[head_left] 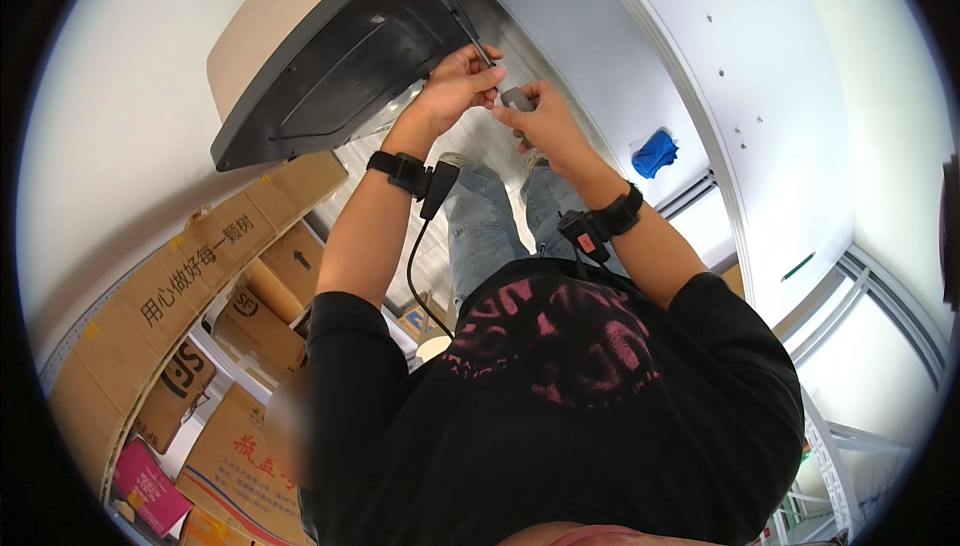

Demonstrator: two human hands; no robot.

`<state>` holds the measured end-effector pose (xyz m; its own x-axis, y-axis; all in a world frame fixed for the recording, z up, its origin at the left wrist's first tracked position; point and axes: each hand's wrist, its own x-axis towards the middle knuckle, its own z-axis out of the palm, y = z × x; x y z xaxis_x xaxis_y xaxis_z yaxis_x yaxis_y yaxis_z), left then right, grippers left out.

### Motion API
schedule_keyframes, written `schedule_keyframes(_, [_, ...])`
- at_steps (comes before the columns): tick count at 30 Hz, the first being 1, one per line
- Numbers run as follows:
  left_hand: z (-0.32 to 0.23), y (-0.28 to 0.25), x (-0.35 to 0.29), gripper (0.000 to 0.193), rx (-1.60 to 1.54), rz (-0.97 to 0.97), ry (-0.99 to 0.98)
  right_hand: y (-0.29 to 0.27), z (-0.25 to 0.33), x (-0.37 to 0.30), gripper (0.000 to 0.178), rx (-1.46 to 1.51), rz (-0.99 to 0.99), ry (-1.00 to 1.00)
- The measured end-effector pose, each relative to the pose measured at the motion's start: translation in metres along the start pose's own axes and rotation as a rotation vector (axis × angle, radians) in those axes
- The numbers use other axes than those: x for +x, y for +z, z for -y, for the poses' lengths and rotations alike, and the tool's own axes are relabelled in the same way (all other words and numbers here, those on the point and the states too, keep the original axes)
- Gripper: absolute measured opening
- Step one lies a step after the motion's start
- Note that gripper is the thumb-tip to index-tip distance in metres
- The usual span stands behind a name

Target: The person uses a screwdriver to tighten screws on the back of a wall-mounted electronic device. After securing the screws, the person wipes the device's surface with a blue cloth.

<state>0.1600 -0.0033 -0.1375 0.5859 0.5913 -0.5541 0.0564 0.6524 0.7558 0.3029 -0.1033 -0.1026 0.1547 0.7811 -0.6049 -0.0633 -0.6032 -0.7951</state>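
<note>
A large black plastic panel (345, 61) with a raised rim and screw holes stands tilted at the upper left, backed by a beige body. My right hand (550, 129) is closed round the grey handle of a screwdriver (516, 99). The long metal shaft runs up and left to the panel's right edge; whether its tip sits in a screw I cannot make out. My left hand (455, 91) pinches the shaft just ahead of the handle, close beside the panel's lower right edge. Its fingertips are partly hidden behind the thumb.
Cardboard boxes (235, 446) fill a shelf at lower left, along with a pink box (150, 486). A flattened cardboard strip (200, 271) edges that shelf. At right, a white board (790, 126) with small holes stands near a blue cloth-like item (655, 153).
</note>
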Motion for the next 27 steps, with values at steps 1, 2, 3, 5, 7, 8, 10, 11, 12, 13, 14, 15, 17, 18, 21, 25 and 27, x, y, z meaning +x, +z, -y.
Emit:
schedule_keyframes(1, [0.002, 0.001, 0.001, 0.032, 0.005, -0.029, -0.002, -0.002, -0.002, 0.001, 0.03, 0.078, 0.043, 0.025])
schedule_keyframes(2, [0.0, 0.002, 0.001, 0.032, 0.016, -0.037, -0.002, -0.005, -0.004, 0.002, 0.031, 0.157, 0.084, 0.05])
schedule_keyframes(3, [-0.001, 0.004, 0.0, 0.033, 0.027, -0.045, -0.002, -0.008, -0.006, 0.004, 0.032, 0.236, 0.126, 0.075])
schedule_keyframes(5, [-0.006, 0.007, -0.005, 0.034, 0.024, -0.022, 0.008, -0.015, -0.01, 0.009, 0.033, 0.288, 0.184, 0.1])
schedule_keyframes(7, [-0.014, 0.01, -0.012, 0.035, -0.006, 0.04, 0.03, -0.016, -0.013, 0.009, 0.032, 0.287, 0.153, 0.118])
schedule_keyframes(8, [-0.015, 0.009, -0.012, 0.036, -0.011, 0.05, 0.031, -0.013, -0.008, 0.006, 0.03, 0.258, 0.095, 0.121])
schedule_keyframes(10, [-0.015, 0.008, -0.011, 0.038, -0.021, 0.072, 0.034, -0.008, -0.003, 0.0, 0.029, 0.19, 0.033, 0.077])
schedule_keyframes(11, [-0.014, 0.007, -0.01, 0.038, -0.018, 0.047, 0.032, -0.007, -0.001, -0.003, 0.028, 0.151, 0.029, 0.031])
schedule_keyframes(12, [-0.011, 0.006, -0.008, 0.038, -0.016, 0.022, 0.029, -0.007, 0.0, -0.005, 0.027, 0.112, 0.024, -0.016])
schedule_keyframes(13, [-0.008, 0.005, -0.007, 0.038, -0.012, -0.002, 0.027, -0.009, -0.001, -0.004, 0.028, 0.185, 0.078, 0.024])
schedule_keyframes(14, [-0.007, 0.006, -0.006, 0.039, 0.013, -0.026, 0.02, -0.013, -0.003, -0.001, 0.029, 0.257, 0.132, 0.063])
schedule_keyframes(15, [-0.006, 0.008, -0.005, 0.039, 0.038, -0.051, 0.014, -0.016, -0.004, 0.001, 0.03, 0.329, 0.186, 0.102])
schedule_keyframes(17, [-0.005, 0.012, -0.005, 0.036, 0.108, -0.073, -0.015, -0.019, -0.005, 0.001, 0.032, 0.264, 0.16, 0.088])
schedule_keyframes(18, [-0.006, 0.014, -0.005, 0.037, 0.117, -0.072, -0.027, -0.021, -0.005, 0.001, 0.034, 0.232, 0.145, 0.081])
schedule_keyframes(21, [-0.005, 0.018, -0.005, 0.039, 0.114, -0.048, -0.025, -0.022, -0.006, -0.01, 0.038, -0.063, 0.005, -0.125])
schedule_keyframes(25, [-0.007, 0.025, -0.007, 0.046, 0.06, -0.143, 0.001, -0.029, -0.013, -0.019, 0.044, -0.046, 0.078, -0.07])
schedule_keyframes(27, [-0.008, 0.03, -0.005, 0.042, 0.08, -0.112, -0.013, -0.035, -0.019, -0.024, 0.047, 0.067, 0.065, -0.083])
